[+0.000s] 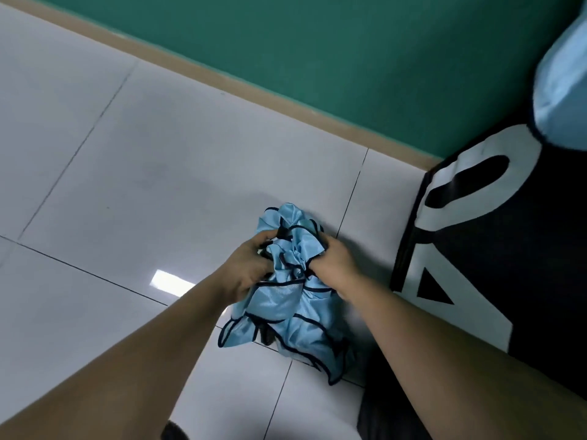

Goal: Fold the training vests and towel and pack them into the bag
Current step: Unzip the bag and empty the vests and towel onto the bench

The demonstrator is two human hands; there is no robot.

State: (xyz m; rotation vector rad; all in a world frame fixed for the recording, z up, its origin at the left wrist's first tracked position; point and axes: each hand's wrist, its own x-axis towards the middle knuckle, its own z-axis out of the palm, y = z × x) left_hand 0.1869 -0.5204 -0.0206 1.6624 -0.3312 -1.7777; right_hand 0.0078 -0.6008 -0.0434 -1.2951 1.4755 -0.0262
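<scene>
A crumpled light-blue training vest [286, 300] with dark trim hangs bunched between my hands above the tiled floor. My left hand [246, 269] grips its left side, fingers curled into the fabric. My right hand [333, 265] grips the right side of the bunch. To the right stands a black bag [508, 265] with large white letters on its side. More light-blue fabric [562, 90] sits on top of the bag at the upper right; whether it is a vest or the towel I cannot tell.
Pale grey floor tiles [127, 169] spread to the left and front. A tan skirting strip [222, 81] and a green wall [349, 52] run along the back. A dark shape [173, 431] shows at the bottom edge.
</scene>
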